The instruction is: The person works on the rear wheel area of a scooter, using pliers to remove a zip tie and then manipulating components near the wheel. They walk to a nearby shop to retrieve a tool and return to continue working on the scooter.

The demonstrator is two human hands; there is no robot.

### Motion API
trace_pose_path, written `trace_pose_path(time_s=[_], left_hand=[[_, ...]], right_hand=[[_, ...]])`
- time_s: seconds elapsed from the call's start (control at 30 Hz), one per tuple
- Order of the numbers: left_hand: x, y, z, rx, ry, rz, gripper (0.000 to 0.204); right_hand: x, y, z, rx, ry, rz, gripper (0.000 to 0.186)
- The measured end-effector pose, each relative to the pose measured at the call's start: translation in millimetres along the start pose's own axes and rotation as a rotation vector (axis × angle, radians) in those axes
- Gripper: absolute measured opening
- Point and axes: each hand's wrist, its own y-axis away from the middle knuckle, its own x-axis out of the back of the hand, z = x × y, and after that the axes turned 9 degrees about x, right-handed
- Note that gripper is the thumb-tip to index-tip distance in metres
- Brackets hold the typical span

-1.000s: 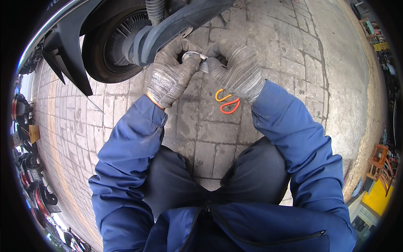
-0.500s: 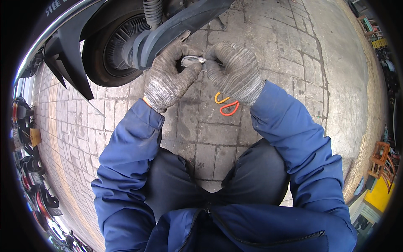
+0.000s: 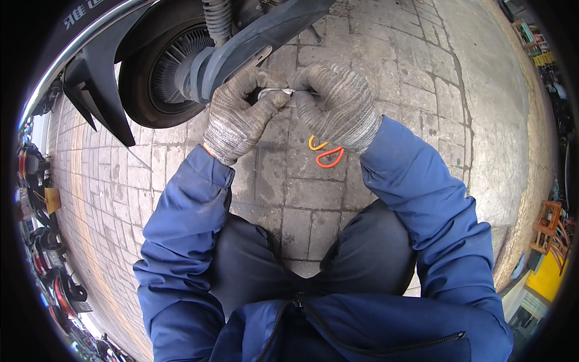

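Note:
Both my hands wear grey knitted gloves and meet in front of me, close to the scooter's wheel. My left hand (image 3: 235, 117) pinches a small silver metal part (image 3: 274, 90) between thumb and fingers; it now looks thin, seen almost on edge. Its right end reaches the fingertips of my right hand (image 3: 338, 105). Those fingers are pinched closed, and what lies in them is mostly hidden. On the paving under my right hand lie a yellow loop (image 3: 315, 143) and an orange-red loop (image 3: 330, 158), partly covered by the glove.
At the upper left stands a scooter with a wheel (image 3: 175, 66), a coil spring (image 3: 218, 21) and a black mudguard (image 3: 99, 78). Vehicle parts (image 3: 57, 265) line the left rim. At right are a brown wooden stool (image 3: 546, 226) and a yellow box (image 3: 546, 277).
The silver part has tipped from showing its rounded ring to nearly edge-on. My left hand has shifted slightly left and down, and my right hand has hardly moved.

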Motion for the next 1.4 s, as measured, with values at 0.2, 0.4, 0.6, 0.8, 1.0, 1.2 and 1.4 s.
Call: trace_pose_path(time_s=[0.2, 0.4, 0.6, 0.8, 1.0, 1.2, 1.4], left_hand=[[-2.1, -0.2, 1.5, -0.009, -0.024, -0.009, 0.01], [-4.3, -3.3, -4.0, 0.102, 0.004, 0.007, 0.01], [-5.9, -5.6, -7.2, 0.235, 0.069, 0.054, 0.012], [-7.7, -5.9, -4.9, 0.35, 0.153, 0.076, 0.012], [-9.6, -4.9, -5.1, 0.44, 0.22, 0.083, 0.011], [-10.7, -5.5, -7.0, 0.47, 0.204, 0.057, 0.012], [-10.6, -5.6, -20.9, 0.545, 0.244, 0.045, 0.014]], right_hand=[[0.3, 1.0, 0.2, -0.083, -0.07, -0.019, 0.014], [-3.3, 2.4, -1.4, -0.297, -0.233, -0.088, 0.011], [-5.5, 2.7, 1.0, -0.47, -0.38, -0.155, 0.014], [-6.3, 3.7, 9.0, -0.563, -0.367, -0.225, 0.018], [-10.2, 5.3, 11.7, -0.609, -0.324, -0.251, 0.022], [-12.9, 6.7, 14.0, -0.667, -0.327, -0.296, 0.022], [-19.6, 9.1, 17.8, -0.655, -0.291, -0.349, 0.022]])
